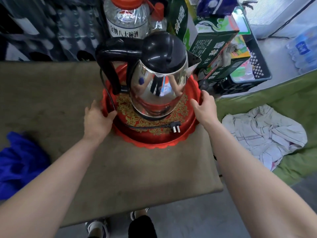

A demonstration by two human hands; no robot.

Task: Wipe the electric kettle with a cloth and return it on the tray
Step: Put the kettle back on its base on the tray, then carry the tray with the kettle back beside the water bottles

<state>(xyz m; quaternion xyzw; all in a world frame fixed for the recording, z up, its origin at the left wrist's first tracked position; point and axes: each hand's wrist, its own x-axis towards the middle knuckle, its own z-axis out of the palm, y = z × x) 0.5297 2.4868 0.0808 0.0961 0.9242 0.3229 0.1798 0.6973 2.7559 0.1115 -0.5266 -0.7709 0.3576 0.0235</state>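
Note:
A shiny steel electric kettle (154,86) with a black lid and handle stands upright on a round red tray (154,143) with gold flowers. Its black cord and plug (175,127) lie on the tray in front of it. My left hand (97,117) grips the tray's left rim, thumb over the edge. My right hand (205,107) holds the tray's right rim. A white cloth (264,133) lies crumpled on the green surface to the right, apart from both hands.
The tray sits on a brown-covered table (51,100). A blue cloth (18,160) lies at the table's left edge. Behind the kettle stand a large clear bottle (127,19), green cartons (211,45) and a black crate (257,66).

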